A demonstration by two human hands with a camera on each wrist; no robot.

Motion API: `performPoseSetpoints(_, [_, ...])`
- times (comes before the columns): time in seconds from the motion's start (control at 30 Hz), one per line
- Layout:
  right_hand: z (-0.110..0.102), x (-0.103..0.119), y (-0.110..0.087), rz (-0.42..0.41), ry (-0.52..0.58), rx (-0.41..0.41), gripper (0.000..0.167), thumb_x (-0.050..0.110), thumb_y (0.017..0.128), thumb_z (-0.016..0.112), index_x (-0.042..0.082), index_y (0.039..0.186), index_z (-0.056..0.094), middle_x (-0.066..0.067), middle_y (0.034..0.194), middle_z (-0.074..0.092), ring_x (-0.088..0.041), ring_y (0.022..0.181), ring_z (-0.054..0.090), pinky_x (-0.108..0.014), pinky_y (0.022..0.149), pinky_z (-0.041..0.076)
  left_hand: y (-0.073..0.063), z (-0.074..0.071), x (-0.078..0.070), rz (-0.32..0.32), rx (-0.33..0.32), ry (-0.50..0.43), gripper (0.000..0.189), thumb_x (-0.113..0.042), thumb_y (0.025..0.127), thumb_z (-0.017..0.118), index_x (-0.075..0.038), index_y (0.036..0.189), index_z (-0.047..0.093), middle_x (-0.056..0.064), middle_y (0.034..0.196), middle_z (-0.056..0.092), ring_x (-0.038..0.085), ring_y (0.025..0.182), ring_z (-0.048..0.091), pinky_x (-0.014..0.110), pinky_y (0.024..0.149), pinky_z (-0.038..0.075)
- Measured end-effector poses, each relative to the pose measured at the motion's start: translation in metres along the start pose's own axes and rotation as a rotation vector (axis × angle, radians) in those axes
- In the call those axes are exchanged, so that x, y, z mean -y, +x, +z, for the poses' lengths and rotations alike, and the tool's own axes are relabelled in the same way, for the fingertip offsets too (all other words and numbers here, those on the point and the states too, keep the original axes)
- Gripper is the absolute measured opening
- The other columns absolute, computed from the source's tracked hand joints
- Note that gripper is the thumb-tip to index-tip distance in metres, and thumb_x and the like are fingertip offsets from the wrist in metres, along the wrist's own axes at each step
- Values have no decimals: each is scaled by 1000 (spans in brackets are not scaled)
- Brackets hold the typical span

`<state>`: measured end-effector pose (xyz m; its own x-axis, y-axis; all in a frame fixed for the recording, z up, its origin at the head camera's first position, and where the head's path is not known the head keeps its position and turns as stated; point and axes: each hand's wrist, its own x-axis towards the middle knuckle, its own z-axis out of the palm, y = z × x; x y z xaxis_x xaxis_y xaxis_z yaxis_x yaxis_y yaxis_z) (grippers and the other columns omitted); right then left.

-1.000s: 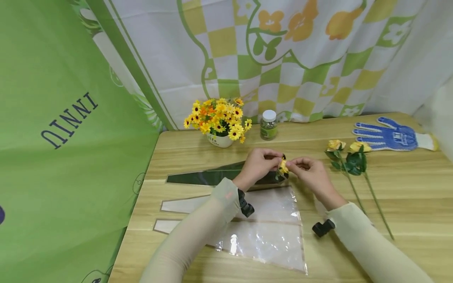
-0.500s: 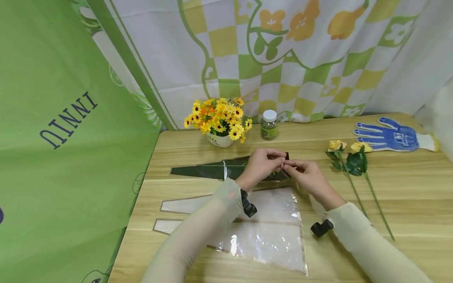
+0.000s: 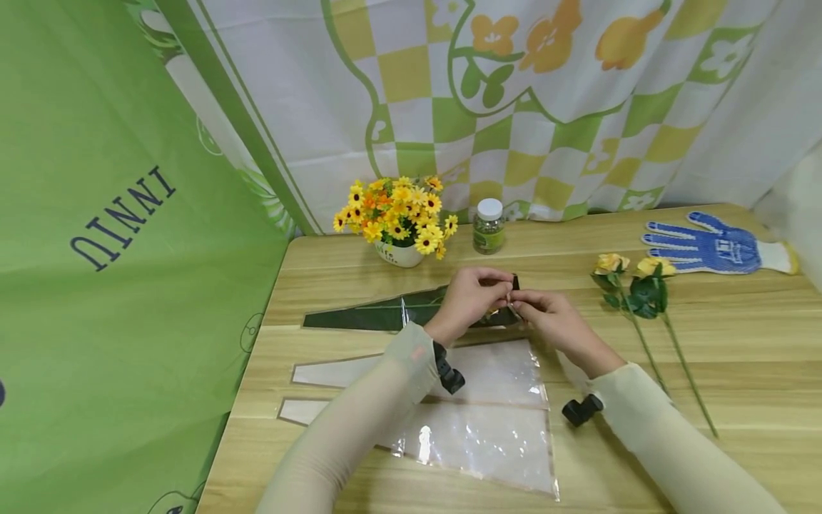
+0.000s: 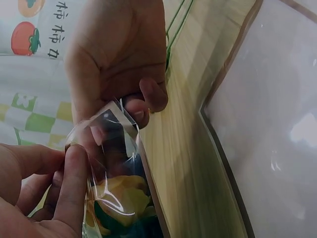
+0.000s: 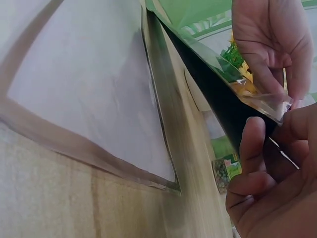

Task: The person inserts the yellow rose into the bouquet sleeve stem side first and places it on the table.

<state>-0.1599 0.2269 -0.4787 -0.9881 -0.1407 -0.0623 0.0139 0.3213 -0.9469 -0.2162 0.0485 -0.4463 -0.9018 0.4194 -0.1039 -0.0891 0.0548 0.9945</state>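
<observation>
A long tapered flower sleeve (image 3: 359, 317), clear in front and black behind, lies in the middle of the table with its wide end raised between the hands. Inside it, behind the clear film, is a yellow rose (image 4: 124, 196), its green stem running toward the narrow end. The left hand (image 3: 464, 303) pinches the film at the sleeve's mouth between thumb and finger. From the other side the right hand (image 3: 557, 323) pinches the mouth's edge, its fingers on the black back (image 5: 218, 94). In the head view the hands mostly cover the bloom.
Two white sleeves (image 3: 475, 435) lie nearer the person. Two yellow roses (image 3: 653, 268) rest on the right, beside a blue work glove (image 3: 719, 246). At the back stand a pot of yellow flowers (image 3: 399, 255) and a white-lidded jar (image 3: 489, 228). Behind hangs a checked curtain (image 3: 443, 114).
The rose bloom, earlier showing between the fingertips, is now inside the sleeve. The right hand has shifted slightly left, up to the left fingertips at the sleeve's mouth.
</observation>
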Motion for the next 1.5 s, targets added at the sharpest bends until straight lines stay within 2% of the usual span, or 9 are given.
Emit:
performPoseSetpoints(0.1, [0,0,1,31,46,19,39,13,108,50,-10,139,54,-27,134,58,-17,86,66,-31,75,60,1,-1,1,-9,-3,-11,14,1,96,67,5,107,75,12,92,74,16,74,70,26,69,62])
performPoseSetpoints(0.33, [1,3,2,63,115,40,41,15,110,44,-9,143,49,-27,140,53,-21,103,63,-31,85,59,1,-2,1,1,-10,15,13,0,97,67,3,107,76,6,90,73,16,77,71,31,73,63])
performPoseSetpoints(0.6, [2,-1,5,88,112,44,39,17,111,41,-5,142,51,-26,137,57,-31,92,65,-40,80,60,9,-5,8,19,-41,36,14,-1,97,67,2,108,76,9,91,73,16,76,71,40,77,63])
performPoseSetpoints(0.73, [3,-2,5,84,92,23,41,27,111,46,-4,136,57,-24,127,63,-31,88,63,-37,72,59,15,-13,14,35,-41,1,16,-2,98,67,4,111,74,12,95,73,18,81,71,38,80,62])
performPoseSetpoints(0.93, [2,-5,9,99,-30,-39,43,34,105,58,-2,127,63,-20,97,65,-26,82,60,-29,63,54,17,-31,22,45,-5,-42,19,-3,100,65,4,116,71,20,110,71,26,94,71,40,88,60])
performPoseSetpoints(1.07, [-1,-5,14,112,-72,-80,43,33,104,60,-5,124,64,-19,98,68,-26,83,62,-29,64,56,9,-53,25,78,-12,105,19,-7,100,66,2,116,72,19,112,70,25,97,70,39,87,60])
performPoseSetpoints(1.23, [-3,1,23,145,-134,-118,52,47,100,63,-2,119,68,-17,100,70,-27,84,63,-33,66,58,0,-76,30,82,-2,353,20,-16,101,68,-5,116,74,2,109,73,14,96,67,35,85,57])
performPoseSetpoints(1.33, [-2,1,28,161,-168,-112,51,47,99,65,0,116,70,-15,98,70,-26,83,61,-31,65,56,-3,-82,34,63,29,391,21,-19,101,67,-7,117,74,-6,108,72,10,97,65,32,84,57])
performPoseSetpoints(1.5, [1,-5,32,172,-180,-112,41,38,100,65,-2,111,71,-12,97,70,-24,84,58,-27,66,52,-6,-87,39,44,45,406,22,-21,102,66,-9,119,74,-8,110,70,10,100,64,32,85,56])
